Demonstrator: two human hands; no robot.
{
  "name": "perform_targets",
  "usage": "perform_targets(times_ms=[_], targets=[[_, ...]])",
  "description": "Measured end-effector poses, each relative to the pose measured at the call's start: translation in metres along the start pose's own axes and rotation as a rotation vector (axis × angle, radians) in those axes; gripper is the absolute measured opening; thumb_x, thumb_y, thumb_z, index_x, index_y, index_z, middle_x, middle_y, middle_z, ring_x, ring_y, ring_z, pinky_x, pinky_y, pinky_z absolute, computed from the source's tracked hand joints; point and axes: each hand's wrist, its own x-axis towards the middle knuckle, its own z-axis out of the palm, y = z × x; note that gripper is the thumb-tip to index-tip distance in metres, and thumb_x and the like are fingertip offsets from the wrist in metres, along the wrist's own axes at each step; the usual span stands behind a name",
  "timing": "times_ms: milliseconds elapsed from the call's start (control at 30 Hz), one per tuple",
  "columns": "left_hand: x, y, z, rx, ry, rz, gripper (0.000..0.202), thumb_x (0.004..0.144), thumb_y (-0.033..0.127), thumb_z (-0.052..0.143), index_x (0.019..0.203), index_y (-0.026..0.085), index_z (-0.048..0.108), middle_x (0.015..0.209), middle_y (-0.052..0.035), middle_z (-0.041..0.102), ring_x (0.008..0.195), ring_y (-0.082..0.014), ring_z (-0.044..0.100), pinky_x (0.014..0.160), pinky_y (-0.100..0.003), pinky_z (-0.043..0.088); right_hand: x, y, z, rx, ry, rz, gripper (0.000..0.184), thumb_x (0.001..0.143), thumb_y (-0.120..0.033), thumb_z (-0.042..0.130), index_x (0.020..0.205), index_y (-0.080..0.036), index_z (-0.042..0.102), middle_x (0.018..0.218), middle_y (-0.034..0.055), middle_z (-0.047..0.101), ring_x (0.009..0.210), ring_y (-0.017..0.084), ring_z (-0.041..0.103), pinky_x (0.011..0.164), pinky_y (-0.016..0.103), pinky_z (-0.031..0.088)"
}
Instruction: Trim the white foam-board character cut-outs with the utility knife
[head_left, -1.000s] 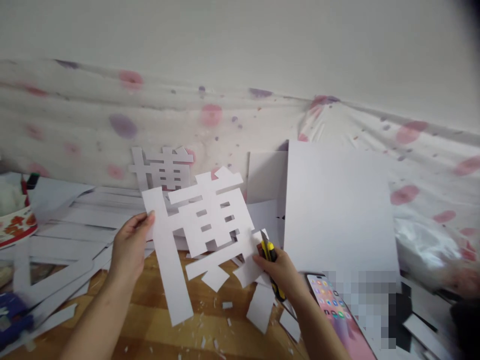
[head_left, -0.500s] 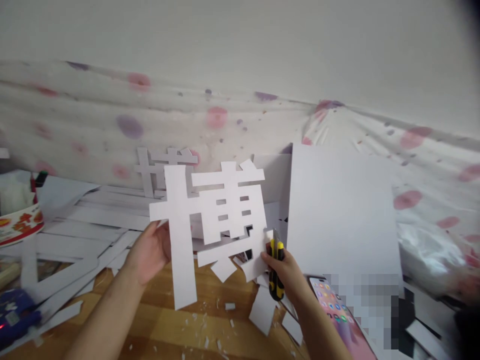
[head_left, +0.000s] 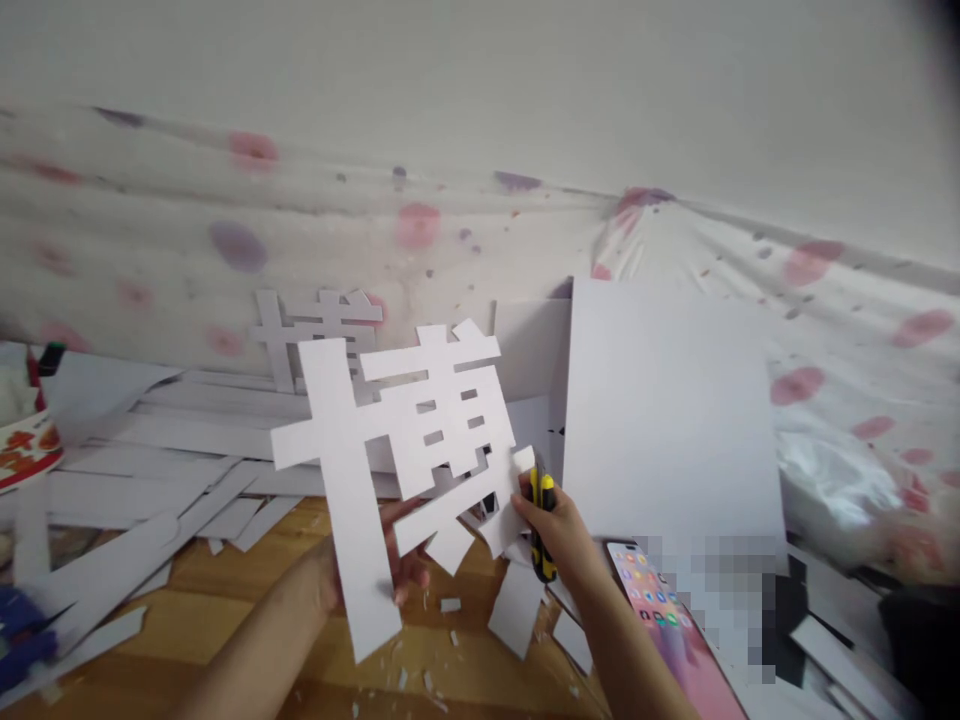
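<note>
Our left hand (head_left: 407, 577) is behind the white, character-shaped board cut-out (head_left: 403, 430); we cannot tell its grip. Above the brown wooden counter (head_left: 240, 580), the cut-out's windows are open, remaining trimming unclear. Our right hand (head_left: 561, 522) grips its edge and a yellow-and-black knife (head_left: 545, 566).

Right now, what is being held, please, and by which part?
Right hand: utility knife by its handle, character cutout by its lower right edge; left hand: grip unclear.

I seem to be in a craft corner, perhaps a home's: a cutter (head_left: 548, 495) and white cutout (head_left: 452, 418) over a wooden desk (head_left: 300, 525), scraps (head_left: 450, 605) littering it, strips (head_left: 172, 430) heaped at its left, a flowered sheet (head_left: 322, 235) behind it.
</note>
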Motion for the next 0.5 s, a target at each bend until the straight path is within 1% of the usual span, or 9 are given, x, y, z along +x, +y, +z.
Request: perform_targets(times_ms=[33,100,200,300,367,433,500], targets=[[0.001,-0.005,-0.003,0.028,-0.068,-0.005,0.051,0.061,0.037,0.073,0.111,0.033,0.062,0.075,-0.0070,0.070,0.057,-0.0183,0.063,0.043,-0.020,0.039,0.000,-0.001,0.001,-0.006,0.004,-0.012,0.031,0.057,-0.035,0.070,0.080,-0.018,0.060,0.068,-0.0019,0.056,0.062,0.015,0.050,0.058,0.026,0.039],[0.003,-0.011,-0.004,0.065,-0.121,-0.011,0.056,0.059,0.035,0.074,0.113,0.032,0.060,0.073,-0.0064,0.069,0.053,-0.0149,0.061,0.043,-0.019,0.037,-0.001,-0.002,0.001,-0.020,0.014,-0.029,0.031,0.056,-0.036,0.069,0.080,-0.018,0.060,0.069,-0.0014,0.057,0.065,0.016,0.052,0.060,0.026,0.040],[0.002,-0.012,0.004,0.074,-0.094,-0.022,0.052,0.057,0.025,0.074,0.108,0.035,0.064,0.074,-0.0035,0.067,0.053,-0.0105,0.058,0.044,-0.017,0.036,-0.001,-0.003,0.002,-0.045,0.034,-0.038,0.031,0.056,-0.037,0.068,0.079,-0.018,0.060,0.069,-0.0001,0.059,0.065,0.018,0.053,0.059,0.028,0.041],[0.001,-0.007,0.013,0.056,-0.062,-0.027,0.047,0.059,0.019,0.073,0.102,0.039,0.066,0.065,-0.0020,0.065,0.045,-0.0059,0.051,0.040,-0.014,0.028,-0.001,-0.002,0.004,-0.077,0.047,-0.045,0.031,0.056,-0.038,0.067,0.079,-0.018,0.061,0.068,0.0005,0.060,0.065,0.019,0.055,0.060,0.029,0.042],[0.001,-0.004,0.015,0.053,-0.028,-0.001,0.040,0.064,0.022,0.070,0.101,0.037,0.067,0.063,-0.0033,0.065,0.041,-0.0049,0.048,0.038,-0.014,0.024,0.000,-0.001,0.005,-0.101,0.053,-0.058,0.032,0.055,-0.038,0.067,0.079,-0.019,0.062,0.069,0.0009,0.061,0.068,0.020,0.056,0.062,0.030,0.042],[0.002,-0.004,0.013,0.087,-0.013,0.005,0.035,0.070,0.028,0.066,0.104,0.031,0.066,0.065,-0.0067,0.066,0.038,-0.0051,0.046,0.036,-0.016,0.021,0.001,0.000,0.006,-0.128,0.057,-0.074,0.032,0.055,-0.039,0.067,0.080,-0.019,0.063,0.070,0.0015,0.062,0.070,0.022,0.057,0.064,0.031,0.043],[0.003,-0.007,0.009,0.141,-0.021,0.011,0.037,0.073,0.035,0.062,0.108,0.026,0.065,0.068,-0.0095,0.067,0.038,-0.0060,0.046,0.037,-0.018,0.021,0.001,0.002,0.007,-0.159,0.060,-0.091,0.031,0.056,-0.039,0.066,0.081,-0.019,0.063,0.071,0.0020,0.064,0.071,0.023,0.058,0.065,0.031,0.043]])
